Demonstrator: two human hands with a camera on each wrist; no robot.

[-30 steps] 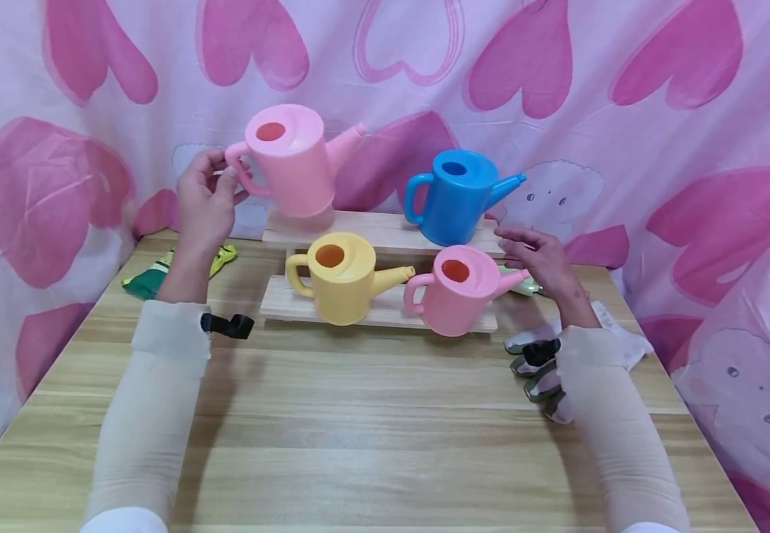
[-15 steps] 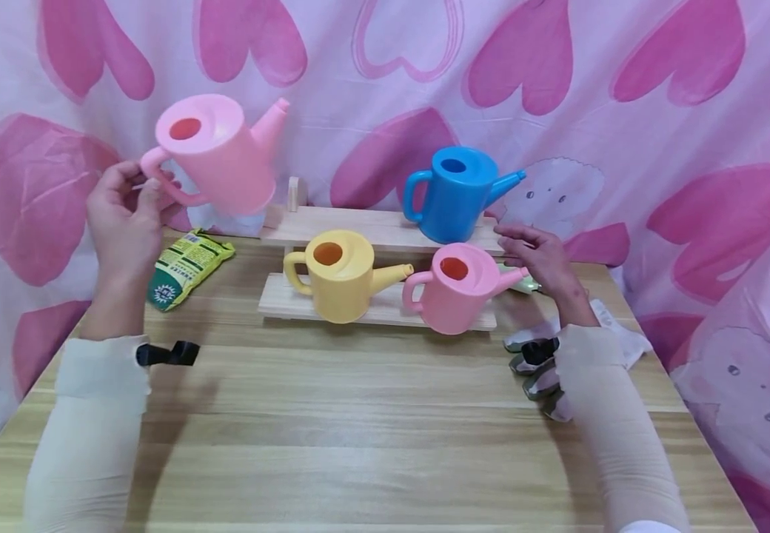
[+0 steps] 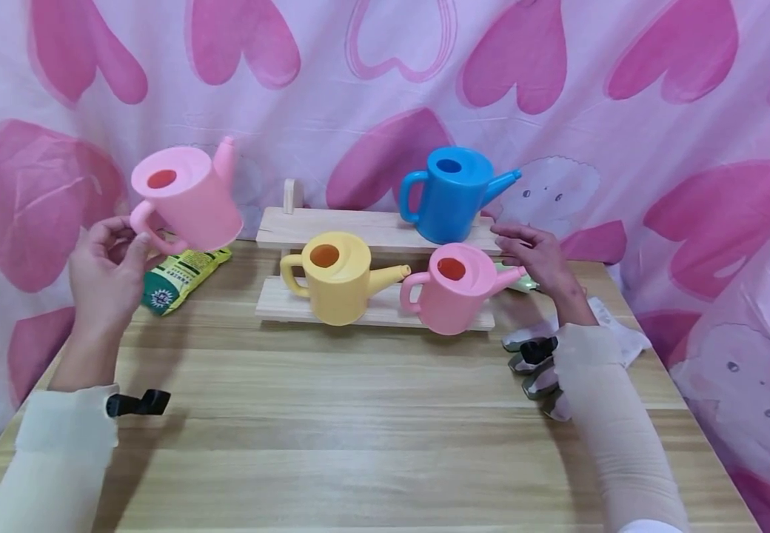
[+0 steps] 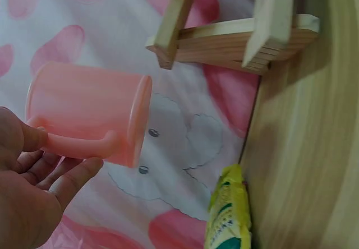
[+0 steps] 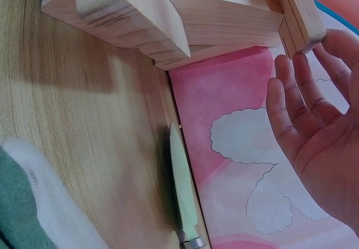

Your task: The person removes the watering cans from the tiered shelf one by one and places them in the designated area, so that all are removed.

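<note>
At the left of the head view, my left hand point(image 3: 106, 277) grips the handle of a light pink watering can point(image 3: 188, 196). The can hangs in the air above a yellow-green packet, spout pointing up. In the left wrist view, thumb and fingers point(image 4: 78, 173) meet the handle of the can point(image 4: 90, 106). My right hand point(image 3: 537, 259) has fairly straight fingers touching the right end of the wooden stand's point(image 3: 341, 226) upper shelf. A blue watering can point(image 3: 454, 196) stands near that end. On the lower shelf are a yellow watering can point(image 3: 338, 281) and a deeper pink watering can point(image 3: 453, 292).
The yellow-green packet point(image 3: 188, 277) lies on the table point(image 3: 332, 422) left of the stand. Grey-and-white gloves point(image 3: 538, 374) lie under the right forearm. A pale green blade-shaped tool point(image 5: 184, 181) rests beside the heart-patterned curtain point(image 3: 398, 89) at the back.
My left hand has carried the light pink watering can left off the upper shelf area, then lower and toward me. Its spout tilts up more. My right hand stays at the shelf end.
</note>
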